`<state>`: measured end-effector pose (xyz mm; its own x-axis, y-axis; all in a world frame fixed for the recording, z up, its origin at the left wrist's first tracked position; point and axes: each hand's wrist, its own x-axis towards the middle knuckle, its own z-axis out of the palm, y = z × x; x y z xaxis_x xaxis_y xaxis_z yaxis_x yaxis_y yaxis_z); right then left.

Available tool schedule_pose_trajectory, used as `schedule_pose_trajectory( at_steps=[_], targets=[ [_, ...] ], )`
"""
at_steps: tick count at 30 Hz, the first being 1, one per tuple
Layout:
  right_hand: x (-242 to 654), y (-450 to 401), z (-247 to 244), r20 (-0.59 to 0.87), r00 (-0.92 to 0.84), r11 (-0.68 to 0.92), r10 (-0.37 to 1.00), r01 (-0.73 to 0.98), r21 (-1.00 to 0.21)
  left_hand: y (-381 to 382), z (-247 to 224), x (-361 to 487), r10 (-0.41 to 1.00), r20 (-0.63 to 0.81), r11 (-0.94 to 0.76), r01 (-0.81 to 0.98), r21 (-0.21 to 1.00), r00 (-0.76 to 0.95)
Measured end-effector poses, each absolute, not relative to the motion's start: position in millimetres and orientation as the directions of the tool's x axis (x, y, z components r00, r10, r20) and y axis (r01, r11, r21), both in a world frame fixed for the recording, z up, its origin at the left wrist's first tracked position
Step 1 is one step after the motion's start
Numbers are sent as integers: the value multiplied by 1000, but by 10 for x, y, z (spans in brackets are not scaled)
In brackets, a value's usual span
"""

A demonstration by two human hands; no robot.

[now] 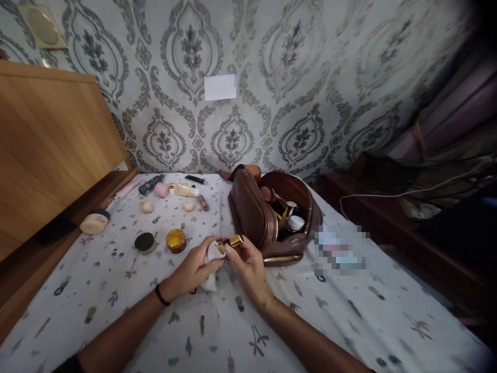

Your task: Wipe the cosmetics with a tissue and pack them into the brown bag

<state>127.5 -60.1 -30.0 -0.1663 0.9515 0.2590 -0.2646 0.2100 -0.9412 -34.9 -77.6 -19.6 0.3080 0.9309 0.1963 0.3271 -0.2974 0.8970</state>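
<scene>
Fingers point(212, 266) curled nearly closed: the left hand point(194, 267) pinches a white cloth point(210, 282), the right hand point(251, 268) grips a gold cosmetic tube point(235, 241), all just left of the brown leather bag point(247, 210).
Farthest left of the bag sits a cream jar with a dark lid point(94, 223); nearer it come a green-lidded jar point(145, 243) and a gold-lidded jar point(176, 241). The cloth bunches against the tube's left end, so loose folds between fingertips and smooth metal could let it slip; dropped, it might roll away across the patterned sheet point(147, 331). The right hand is close beside the bag, and a bump there could jostle the white-capped bottle point(296, 223) in its open compartment. Right of the bag, a pixelated item point(340, 249) is unidentifiable.
</scene>
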Motion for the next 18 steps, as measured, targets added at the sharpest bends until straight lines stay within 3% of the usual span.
schedule_pose_trajectory(
  at_steps=[4,9,12,18],
  targets=[
    [1301,-642,-250,258,-167,222,951,-209,-952,-772,-146,-346,945,113,-200,269,942,308],
    [1365,-735,-117,354,-103,347,930,-83,-934,-790,-104,-368,933,72,-139,168,976,354],
    [1466,-781,-9,412,-86,409,907,-51,-911,-824,-133,-362,933,-33,-5,104,995,358],
    [1812,-931,48,545,-182,563,818,67,-824,-905,-131,-210,955,-166,219,-206,954,246]
  ],
)
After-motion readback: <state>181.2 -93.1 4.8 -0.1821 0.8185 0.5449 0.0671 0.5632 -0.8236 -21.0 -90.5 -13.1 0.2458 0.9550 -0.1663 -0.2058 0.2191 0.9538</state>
